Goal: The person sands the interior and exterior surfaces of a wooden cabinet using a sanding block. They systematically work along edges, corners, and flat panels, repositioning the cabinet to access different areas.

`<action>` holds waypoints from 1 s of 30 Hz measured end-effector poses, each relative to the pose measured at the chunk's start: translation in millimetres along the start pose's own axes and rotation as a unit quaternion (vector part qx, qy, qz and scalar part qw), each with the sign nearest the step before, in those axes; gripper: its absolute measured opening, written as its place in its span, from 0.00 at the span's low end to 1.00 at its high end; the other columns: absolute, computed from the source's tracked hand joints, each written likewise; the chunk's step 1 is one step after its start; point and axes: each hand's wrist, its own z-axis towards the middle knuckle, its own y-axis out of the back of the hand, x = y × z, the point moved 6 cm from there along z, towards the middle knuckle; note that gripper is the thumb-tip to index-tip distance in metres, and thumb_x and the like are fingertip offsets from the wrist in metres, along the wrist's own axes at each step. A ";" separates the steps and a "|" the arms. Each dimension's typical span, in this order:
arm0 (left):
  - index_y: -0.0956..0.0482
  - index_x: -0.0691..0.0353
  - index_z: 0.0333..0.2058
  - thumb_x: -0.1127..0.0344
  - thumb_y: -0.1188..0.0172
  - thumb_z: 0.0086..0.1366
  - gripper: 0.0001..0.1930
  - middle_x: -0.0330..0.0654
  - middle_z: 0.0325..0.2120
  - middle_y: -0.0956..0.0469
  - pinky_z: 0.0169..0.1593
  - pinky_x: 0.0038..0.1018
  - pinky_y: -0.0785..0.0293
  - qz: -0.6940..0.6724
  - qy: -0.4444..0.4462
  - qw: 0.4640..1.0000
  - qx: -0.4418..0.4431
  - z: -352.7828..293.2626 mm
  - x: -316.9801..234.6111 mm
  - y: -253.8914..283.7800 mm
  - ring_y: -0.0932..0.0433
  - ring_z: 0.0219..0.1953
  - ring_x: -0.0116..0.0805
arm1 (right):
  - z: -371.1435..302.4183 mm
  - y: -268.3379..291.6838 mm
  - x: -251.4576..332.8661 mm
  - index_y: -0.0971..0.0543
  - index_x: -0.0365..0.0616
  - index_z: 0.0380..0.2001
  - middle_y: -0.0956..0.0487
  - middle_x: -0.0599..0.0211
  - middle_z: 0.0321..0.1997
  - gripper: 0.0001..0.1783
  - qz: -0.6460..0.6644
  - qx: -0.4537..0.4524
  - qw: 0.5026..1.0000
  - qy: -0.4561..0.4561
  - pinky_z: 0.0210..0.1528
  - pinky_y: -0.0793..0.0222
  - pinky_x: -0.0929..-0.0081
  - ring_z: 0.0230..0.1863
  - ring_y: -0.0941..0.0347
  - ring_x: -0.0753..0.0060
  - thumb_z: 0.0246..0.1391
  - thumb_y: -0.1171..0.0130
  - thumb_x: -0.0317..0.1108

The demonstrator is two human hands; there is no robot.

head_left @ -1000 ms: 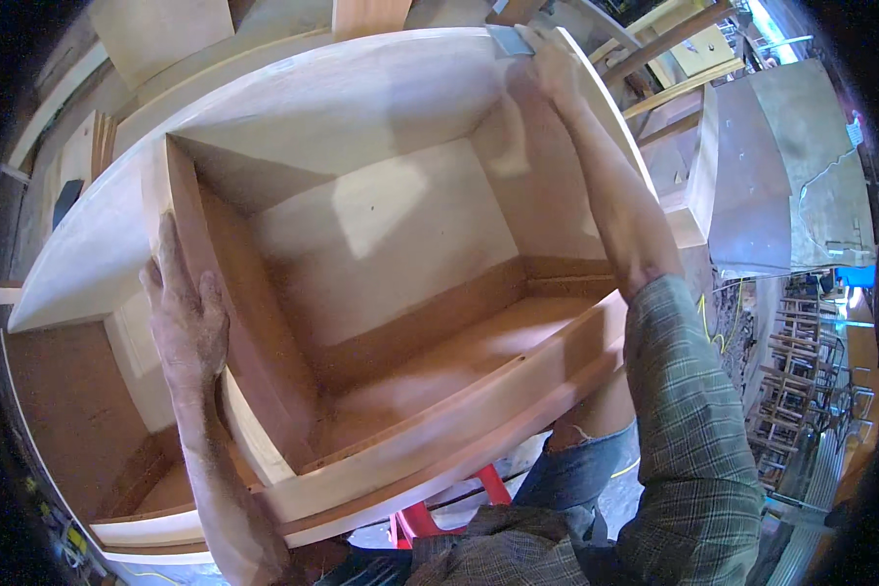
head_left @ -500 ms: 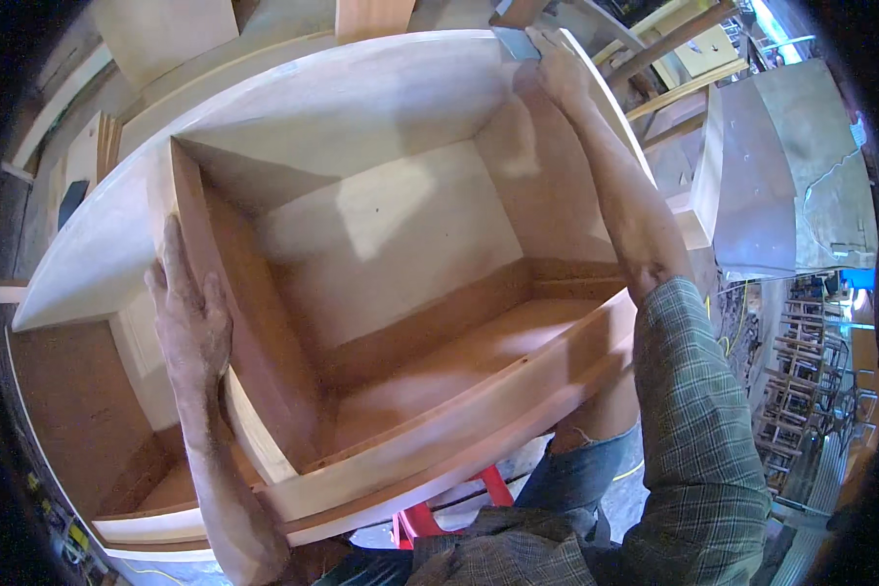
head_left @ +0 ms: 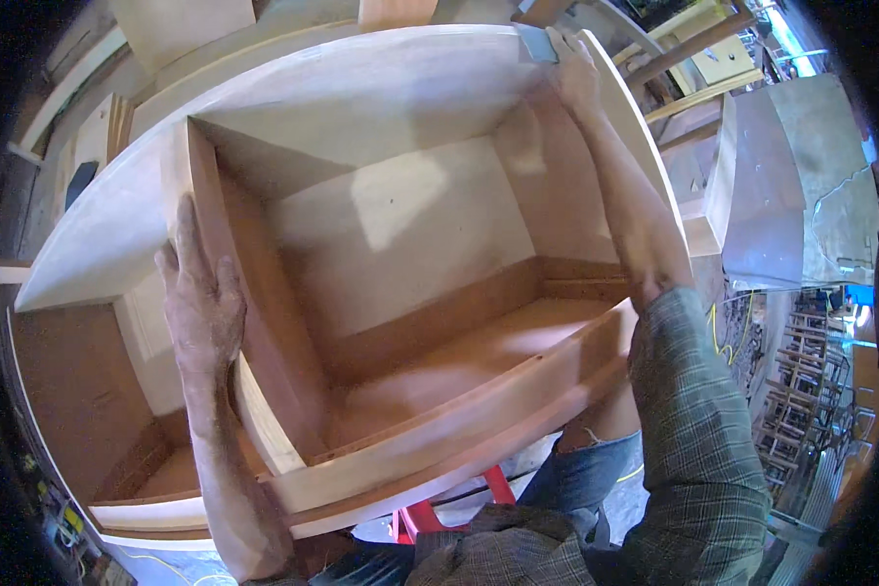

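Observation:
A large unfinished wooden cabinet carcass point(head_left: 400, 477), open toward me, fills the middle of the view. An upright divider point(head_left: 203, 161) splits it into a wide right compartment and a smaller left one. My left hand point(head_left: 203, 303) lies along the divider's front edge, fingers stretched out and thumb apart, holding nothing. My right arm reaches across the wide compartment to the far right corner. There my right hand point(head_left: 574, 70) is closed on a blue-grey piece of sandpaper point(head_left: 537, 45), pressed against the far panel's edge. Its fingertips are partly hidden.
Behind the carcass lie wooden boards point(head_left: 181, 34) and a dark block point(head_left: 81, 183). Another wooden frame point(head_left: 713, 186) and large sheet panels point(head_left: 772, 176) stand at the right. Red stand legs point(head_left: 420, 520) show below, near my knees. A yellow cord point(head_left: 718, 337) runs along the floor.
The whole view has shifted slightly, so the carcass appears a little further right. Both hands keep about the same places on it, and the sandpaper is still at the far right corner.

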 end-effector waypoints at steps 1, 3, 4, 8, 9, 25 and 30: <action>0.51 0.49 0.63 0.71 0.50 0.58 0.35 0.64 0.51 0.40 0.52 0.49 0.35 0.001 0.010 1.000 0.003 1.0 0.5 0.5 0.35 0.51 0.66 | 3.1 -1.5 12.0 0.34 0.56 0.56 0.32 0.63 0.57 0.30 0.031 -0.015 0.998 0.049 0.55 0.36 0.59 0.59 0.39 0.53 0.45 0.45 0.32; 0.51 0.49 0.63 0.71 0.50 0.58 0.35 0.64 0.52 0.40 0.52 0.49 0.35 0.008 0.030 0.999 0.016 0.6 5.5 1.1 0.35 0.50 0.66 | -0.4 6.6 46.7 0.33 0.55 0.55 0.32 0.63 0.56 0.29 0.047 -0.021 0.994 0.093 0.54 0.35 0.59 0.58 0.38 0.54 0.46 0.46 0.32; 0.51 0.49 0.63 0.70 0.50 0.58 0.35 0.65 0.52 0.40 0.52 0.49 0.35 0.023 0.022 0.999 0.012 -0.9 8.8 0.8 0.35 0.50 0.66 | -3.3 14.9 64.9 0.33 0.54 0.55 0.32 0.63 0.56 0.28 0.033 -0.017 0.995 0.089 0.54 0.34 0.59 0.57 0.37 0.54 0.46 0.47 0.32; 0.51 0.49 0.63 0.70 0.50 0.58 0.34 0.65 0.52 0.40 0.53 0.49 0.35 0.060 0.063 0.996 0.013 -6.5 22.0 14.1 0.35 0.51 0.66 | 3.7 -19.0 97.9 0.33 0.50 0.54 0.31 0.62 0.54 0.27 0.034 0.014 0.999 -0.010 0.52 0.33 0.60 0.55 0.35 0.53 0.46 0.46 0.32; 0.50 0.49 0.63 0.71 0.50 0.58 0.34 0.65 0.52 0.40 0.53 0.49 0.35 0.020 0.071 0.997 0.022 -2.2 10.7 8.5 0.36 0.51 0.66 | 9.4 -1.7 92.4 0.32 0.50 0.54 0.31 0.62 0.53 0.27 0.005 0.009 1.000 -0.009 0.51 0.32 0.60 0.55 0.35 0.53 0.46 0.45 0.32; 0.51 0.44 0.64 0.69 0.50 0.58 0.35 0.61 0.52 0.40 0.52 0.47 0.33 0.014 0.057 0.998 -0.005 -1.9 16.2 5.0 0.33 0.50 0.62 | 16.8 -9.4 171.2 0.28 0.49 0.49 0.27 0.59 0.50 0.20 -0.069 -0.048 0.994 0.066 0.51 0.39 0.49 0.54 0.33 0.55 0.52 0.52 0.40; 0.50 0.48 0.63 0.69 0.51 0.59 0.33 0.63 0.48 0.38 0.47 0.48 0.31 0.017 0.059 0.998 -0.003 0.7 5.0 0.2 0.30 0.44 0.64 | 17.3 -22.2 86.3 0.27 0.49 0.48 0.25 0.57 0.48 0.19 -0.123 0.146 0.978 -0.082 0.56 0.47 0.43 0.54 0.33 0.51 0.53 0.54 0.38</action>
